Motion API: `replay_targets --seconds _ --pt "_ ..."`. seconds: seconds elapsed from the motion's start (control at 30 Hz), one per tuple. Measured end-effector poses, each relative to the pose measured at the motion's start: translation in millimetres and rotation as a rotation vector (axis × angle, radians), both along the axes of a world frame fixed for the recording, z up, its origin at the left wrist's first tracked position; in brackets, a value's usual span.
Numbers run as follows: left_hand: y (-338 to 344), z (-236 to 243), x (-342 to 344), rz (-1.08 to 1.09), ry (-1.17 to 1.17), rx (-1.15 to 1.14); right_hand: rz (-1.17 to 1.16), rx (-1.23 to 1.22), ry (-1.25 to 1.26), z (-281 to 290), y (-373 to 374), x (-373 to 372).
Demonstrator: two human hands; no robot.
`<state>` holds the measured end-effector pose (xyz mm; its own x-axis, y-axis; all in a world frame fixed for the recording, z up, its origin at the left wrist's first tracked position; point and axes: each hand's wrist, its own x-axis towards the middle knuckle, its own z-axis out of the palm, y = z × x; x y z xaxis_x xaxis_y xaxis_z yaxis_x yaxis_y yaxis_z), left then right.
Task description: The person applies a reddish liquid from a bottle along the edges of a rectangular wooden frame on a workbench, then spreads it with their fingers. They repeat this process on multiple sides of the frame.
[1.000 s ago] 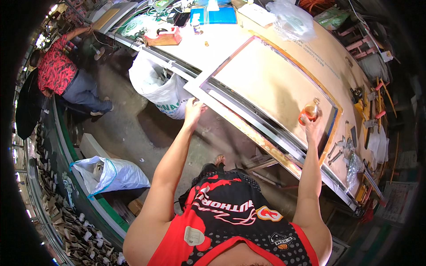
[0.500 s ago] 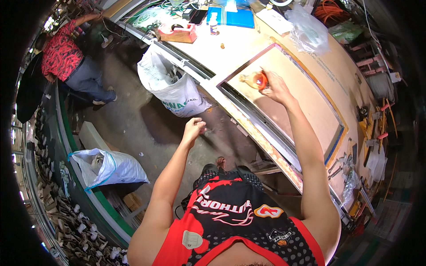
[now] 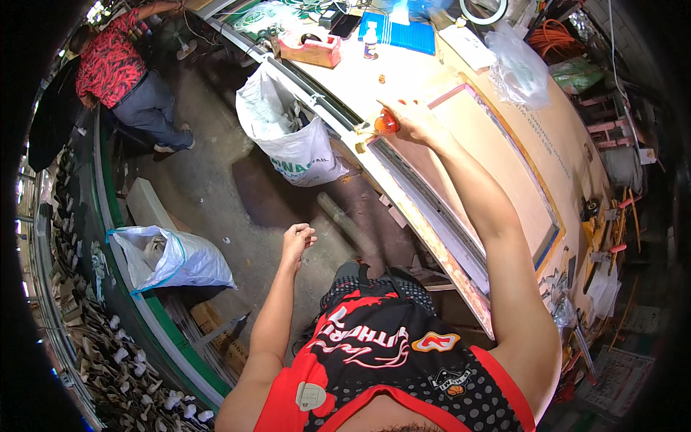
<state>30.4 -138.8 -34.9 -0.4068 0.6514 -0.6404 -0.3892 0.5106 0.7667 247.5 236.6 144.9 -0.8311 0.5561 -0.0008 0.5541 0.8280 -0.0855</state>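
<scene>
My right hand grips a small container with orange-red contents, held tipped over the near-left corner of a rectangular frame with edges in wood and coloured trim. The frame lies on a pale board-topped bench, along a metal rail. My left hand hangs over the floor left of the bench, fingers loosely curled with nothing visible in them. A small amber item and a white bottle stand beyond my right hand.
A white sack hangs beside the bench; another lies left near a green-edged conveyor. A co-worker in a red patterned shirt leans over at upper left. A tape dispenser, cables and plastic bags clutter the bench's far side.
My right hand has swept up and left with the container, to the frame's near-left corner. My left hand has left the bench edge and dropped back. The view has shifted slightly.
</scene>
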Motion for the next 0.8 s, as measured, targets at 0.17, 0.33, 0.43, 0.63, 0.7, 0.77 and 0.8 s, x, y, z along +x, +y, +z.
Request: replay_targets --seconds 0.17,0.33,0.43,0.63,0.7,0.77,0.8 --pt "-3 -8 9 0.007 -0.032 -0.011 0.021 0.128 -0.052 -5 5 -8" --pt "-2 -6 12 0.019 -0.046 0.009 0.015 0.137 -0.077 -7 4 -10" --pt "-1 -3 12 0.024 -0.047 0.013 0.034 0.166 -0.102 -8 4 -9" --pt "3 2 15 0.018 -0.048 0.016 0.027 0.134 -0.080 -9 3 -9" --pt "4 3 16 0.010 -0.043 0.021 0.023 0.122 -0.069 -11 4 -9" --pt "5 4 17 0.007 -0.041 0.015 0.024 0.116 -0.063 -13 6 -9" --pt "5 5 18 0.000 -0.036 0.030 0.027 0.117 -0.063 -14 7 -10"
